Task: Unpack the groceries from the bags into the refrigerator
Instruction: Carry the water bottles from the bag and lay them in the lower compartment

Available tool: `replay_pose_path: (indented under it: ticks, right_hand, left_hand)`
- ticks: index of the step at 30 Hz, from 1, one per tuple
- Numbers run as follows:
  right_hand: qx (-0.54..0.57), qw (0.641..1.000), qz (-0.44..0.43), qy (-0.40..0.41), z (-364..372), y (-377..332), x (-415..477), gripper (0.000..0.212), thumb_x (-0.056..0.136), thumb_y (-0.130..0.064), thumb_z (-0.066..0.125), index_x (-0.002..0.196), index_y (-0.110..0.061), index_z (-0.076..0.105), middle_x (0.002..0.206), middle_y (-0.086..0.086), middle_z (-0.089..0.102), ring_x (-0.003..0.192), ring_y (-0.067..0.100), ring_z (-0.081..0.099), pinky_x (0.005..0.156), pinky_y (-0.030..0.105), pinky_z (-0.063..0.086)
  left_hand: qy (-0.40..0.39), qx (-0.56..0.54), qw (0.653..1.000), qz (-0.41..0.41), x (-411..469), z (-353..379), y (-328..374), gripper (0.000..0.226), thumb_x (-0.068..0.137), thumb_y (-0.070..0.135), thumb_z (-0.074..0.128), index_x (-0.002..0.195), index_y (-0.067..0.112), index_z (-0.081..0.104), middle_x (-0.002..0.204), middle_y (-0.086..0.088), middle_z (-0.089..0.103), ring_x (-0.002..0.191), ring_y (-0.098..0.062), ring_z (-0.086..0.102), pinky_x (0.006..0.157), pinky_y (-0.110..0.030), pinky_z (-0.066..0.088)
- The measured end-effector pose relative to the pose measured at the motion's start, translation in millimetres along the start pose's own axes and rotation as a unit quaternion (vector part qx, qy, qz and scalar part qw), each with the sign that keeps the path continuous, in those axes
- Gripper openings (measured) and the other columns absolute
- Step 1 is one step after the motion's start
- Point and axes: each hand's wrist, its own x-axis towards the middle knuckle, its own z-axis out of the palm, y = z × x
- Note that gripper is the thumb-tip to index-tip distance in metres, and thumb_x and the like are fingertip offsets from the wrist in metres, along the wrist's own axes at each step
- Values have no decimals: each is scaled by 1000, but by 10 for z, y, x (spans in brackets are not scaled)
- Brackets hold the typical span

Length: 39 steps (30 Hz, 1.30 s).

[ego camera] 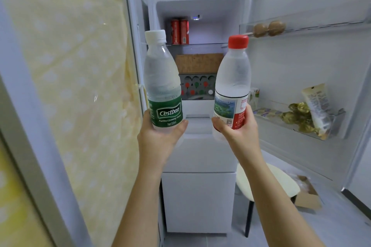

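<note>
Now I hold 2 bottles up in front of the open white refrigerator [192, 6]. The clear plastic water bottle with the green label and white cap [162, 78] stands roughly upright in my left grip [158, 140], whose fingers and thumb wrap its base at the lower edge of the label. The clear plastic water bottle with the red cap and red-and-white label [232, 82] leans slightly outward in my right grip [239, 134], which is clenched round its lower label. Both are in the air, apart from each other, not yet on any shelf.

Both look full, so I judge them fairly heavy. The thin walls would give under a hard squeeze, and the cloudy upper halves hint at moisture, so they may be slick. Held this low they are top-heavy. The label band seems the surest place to hold.

Behind them, 2 red cans [180, 32] stand on the top shelf, a flat brown box [198, 63] lies below, and a grey tray with red and green dots [197, 86] sits lower. On the door to my right, a clear bin [339, 122] carries gold foil packets and a pale pouch. A cream-seated stool [281, 182] and a cardboard box [307, 196] are on the floor.
</note>
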Motion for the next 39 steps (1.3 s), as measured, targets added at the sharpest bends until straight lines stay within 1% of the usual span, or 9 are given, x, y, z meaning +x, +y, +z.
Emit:
replay_pose_path:
  ticks: [7, 13, 17, 23, 27, 30, 33, 36, 39]
  right_hand:
    - [-3, 1000, 2, 0, 61, 42, 35, 60, 74, -23, 84, 125, -23, 54, 107, -11, 69, 96, 7, 67, 83, 27, 56]
    - [-11, 1000, 5, 2, 127, 80, 79, 58, 74, -19, 85, 124, -21, 55, 106, -8, 70, 94, 8, 68, 79, 24, 55]
    - [-13, 1000, 10, 2, 150, 112, 61, 54, 74, -12, 83, 121, -18, 55, 103, -7, 68, 88, 3, 67, 72, 16, 53]
    - [-27, 999, 42, 8, 155, 282, 35, 53, 75, -12, 83, 120, -19, 56, 101, -7, 70, 88, 9, 68, 74, 22, 55]
    - [-27, 998, 56, 8, 191, 384, 68, 54, 75, -11, 82, 121, -20, 55, 101, -10, 69, 89, 5, 67, 73, 17, 54]
    - [-30, 997, 66, 8, 208, 496, 123, 53, 75, -11, 82, 120, -21, 55, 101, -10, 69, 89, 5, 67, 73, 18, 54]
    - [-37, 996, 76, 9, 225, 640, 204, 54, 75, -13, 82, 120, -21, 55, 103, -7, 69, 90, 6, 67, 74, 19, 54]
    - [-35, 996, 86, 13, 249, 815, 329, 54, 74, -14, 83, 120, -22, 55, 103, -7, 69, 92, 8, 67, 78, 23, 56]
    - [-35, 995, 88, 14, 266, 989, 490, 55, 74, -14, 83, 120, -22, 54, 103, -8, 69, 92, 7, 67, 78, 22, 55]
  left_hand:
    - [-9, 8, 1000, -8, 75, -37, -27, 58, 58, 38, 88, 107, 34, 58, 96, 20, 68, 90, -2, 66, 81, -34, 56]
    - [-22, 13, 1000, -7, 138, -52, -95, 53, 64, 30, 88, 107, 33, 56, 97, 20, 66, 87, 8, 62, 77, -24, 51]
    - [-27, 5, 999, -18, 197, -69, -209, 53, 64, 29, 88, 106, 35, 55, 99, 18, 67, 90, 3, 64, 80, -28, 53]
    - [-28, 4, 999, -44, 238, -55, -434, 54, 65, 26, 89, 106, 36, 55, 100, 16, 68, 93, -6, 65, 82, -31, 54]
    - [-33, 9, 998, -58, 289, -19, -537, 54, 64, 27, 88, 107, 32, 56, 97, 17, 67, 91, -3, 65, 77, -26, 51]
    - [-36, 21, 997, -63, 333, 26, -633, 50, 64, 28, 88, 101, 36, 54, 91, 22, 67, 86, 5, 63, 72, -21, 48]
    - [-40, 36, 996, -73, 393, 82, -752, 50, 64, 32, 88, 98, 41, 53, 89, 30, 66, 85, 7, 63, 73, -22, 49]
    - [-34, 44, 995, -81, 488, 177, -868, 48, 66, 27, 88, 96, 40, 53, 89, 24, 67, 86, 2, 64, 73, -24, 48]
    - [-30, 43, 995, -85, 597, 309, -964, 50, 67, 24, 87, 103, 36, 54, 94, 20, 66, 90, -2, 64, 74, -25, 48]
